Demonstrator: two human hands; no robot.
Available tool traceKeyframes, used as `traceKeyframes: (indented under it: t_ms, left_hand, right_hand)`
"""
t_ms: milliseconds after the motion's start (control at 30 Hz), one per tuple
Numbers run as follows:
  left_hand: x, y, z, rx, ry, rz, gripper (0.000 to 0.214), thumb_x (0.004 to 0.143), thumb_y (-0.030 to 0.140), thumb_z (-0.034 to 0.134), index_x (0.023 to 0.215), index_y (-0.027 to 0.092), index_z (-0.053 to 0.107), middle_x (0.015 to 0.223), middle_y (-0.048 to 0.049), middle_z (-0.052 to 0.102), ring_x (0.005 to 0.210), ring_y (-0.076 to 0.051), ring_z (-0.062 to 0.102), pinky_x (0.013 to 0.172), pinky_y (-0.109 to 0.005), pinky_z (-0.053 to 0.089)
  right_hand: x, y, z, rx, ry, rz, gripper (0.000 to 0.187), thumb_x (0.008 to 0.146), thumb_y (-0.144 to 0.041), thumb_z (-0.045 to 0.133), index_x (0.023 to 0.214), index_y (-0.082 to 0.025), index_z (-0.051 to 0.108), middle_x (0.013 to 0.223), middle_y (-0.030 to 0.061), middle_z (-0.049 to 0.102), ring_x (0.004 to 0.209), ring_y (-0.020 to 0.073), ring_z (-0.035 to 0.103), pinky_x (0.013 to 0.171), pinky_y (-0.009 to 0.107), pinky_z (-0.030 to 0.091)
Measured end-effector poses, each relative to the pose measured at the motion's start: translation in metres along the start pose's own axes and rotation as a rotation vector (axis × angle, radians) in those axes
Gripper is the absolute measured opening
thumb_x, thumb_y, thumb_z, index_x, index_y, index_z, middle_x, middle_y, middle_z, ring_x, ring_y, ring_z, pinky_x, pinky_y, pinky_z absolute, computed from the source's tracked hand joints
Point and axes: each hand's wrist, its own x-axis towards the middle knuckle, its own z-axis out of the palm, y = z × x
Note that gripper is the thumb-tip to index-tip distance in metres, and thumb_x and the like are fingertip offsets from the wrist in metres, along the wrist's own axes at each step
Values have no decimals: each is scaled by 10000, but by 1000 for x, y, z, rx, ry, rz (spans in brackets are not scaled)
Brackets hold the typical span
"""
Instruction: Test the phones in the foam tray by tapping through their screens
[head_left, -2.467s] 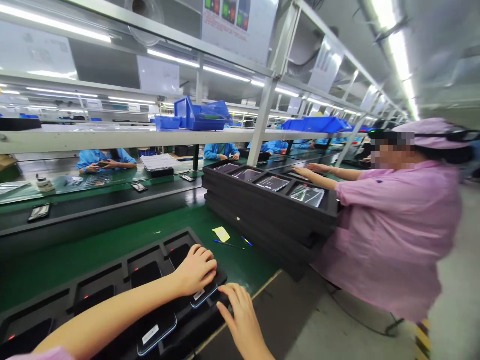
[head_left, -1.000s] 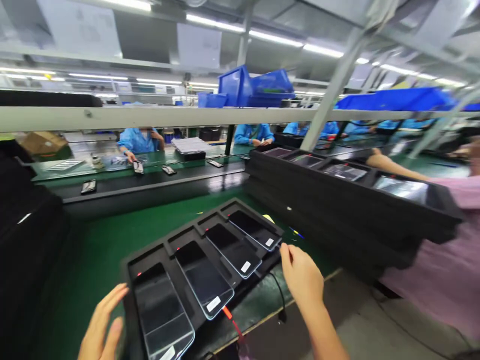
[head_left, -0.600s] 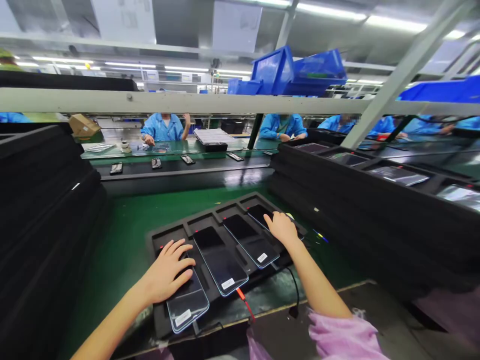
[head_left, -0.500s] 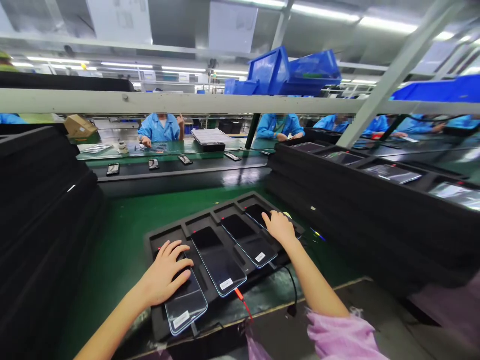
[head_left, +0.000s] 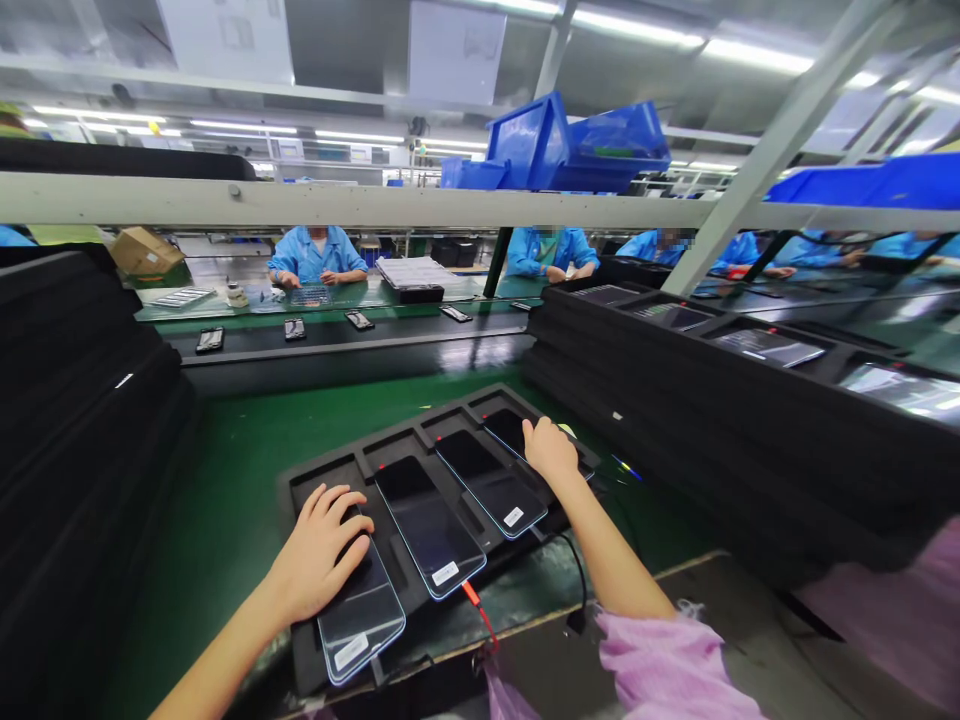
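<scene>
A black foam tray [head_left: 330,470] lies on the green bench in front of me, with several dark-screened phones in its slots. My left hand [head_left: 321,548] rests flat on the leftmost phone [head_left: 358,618], fingers spread. My right hand [head_left: 550,449] lies on the rightmost phone [head_left: 506,428], fingers bent over its screen. Between them sit two more phones [head_left: 429,520] [head_left: 491,482], each with a white sticker near its lower end. A red cable [head_left: 475,608] and a black cable [head_left: 579,580] run from the tray's near edge.
Tall stacks of black foam trays stand at the left [head_left: 75,420] and at the right [head_left: 720,420], the right one topped with phones. A conveyor [head_left: 337,345] carries phones behind the bench. People in blue coats [head_left: 316,255] sit across it. Blue bins [head_left: 577,145] sit on the overhead shelf.
My view swung left from a person in pink to the tray in front of me. Both hands came down onto the outer phones; in the last half second they barely moved.
</scene>
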Motion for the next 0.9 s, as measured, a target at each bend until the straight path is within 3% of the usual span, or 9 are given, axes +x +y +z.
traceKeyframes:
  t_ms: [100,200,300,367,467,633,800,900]
  left_hand:
    - [6,-3,-14,21,-44,37,339,943,303,286,1109,255,578,1332,-74,457,1286,-260,344,1055,-556,299]
    - [27,-5,-33,69,-109,111,352,888,245,448,1234,271,506,1433,-75,349,1348,-263,247,1077,-508,277]
    - [62,-1,-40,144,-213,194,668,674,127,685,1291,255,462,1481,-120,266,1373,-346,156,1080,-584,176]
    - [86,7,-37,189,-298,247,887,512,74,784,1315,220,438,1482,-174,243,1365,-392,147,1061,-628,143]
    - [113,21,-26,236,-390,326,1068,345,51,846,1317,191,426,1469,-205,256,1359,-395,172,1066,-619,124]
    - [128,32,-21,272,-434,416,1019,322,98,871,1259,124,470,1433,-236,310,1361,-378,183,1091,-575,102]
    - [129,27,-22,268,-439,456,1017,330,95,859,1259,160,451,1418,-221,330,1333,-402,227,1061,-605,163]
    - [131,26,-21,245,-449,486,988,325,85,850,1231,163,463,1401,-201,351,1311,-386,272,1065,-558,207]
  right_hand:
    - [-5,1,-9,-10,17,-39,345,939,-391,430,1078,-105,566,1039,98,619,948,198,599,823,391,477]
    - [-17,-3,-20,-3,40,-118,452,966,-384,316,1047,-17,567,1072,216,600,1033,294,566,860,431,423]
    - [-42,-15,-25,33,16,-259,506,958,-430,284,1071,-25,565,1072,231,611,1028,309,571,857,395,407]
    - [-60,-25,-24,60,-31,-367,495,923,-471,378,1163,-68,534,1091,182,628,1024,274,582,853,341,409]
    - [-80,-36,-20,64,-82,-420,653,855,-479,510,1307,-18,412,1128,205,612,1035,293,578,870,356,399]
    - [-82,-41,-23,67,-132,-422,797,815,-476,561,1399,-15,275,1170,232,570,1050,302,566,825,337,412]
    - [-76,-47,-24,61,-161,-423,776,796,-454,577,1406,-77,279,1139,216,565,1012,295,577,791,330,413]
    - [-75,-52,-22,58,-153,-416,745,784,-438,589,1369,-62,322,1126,230,559,1012,308,571,805,347,399]
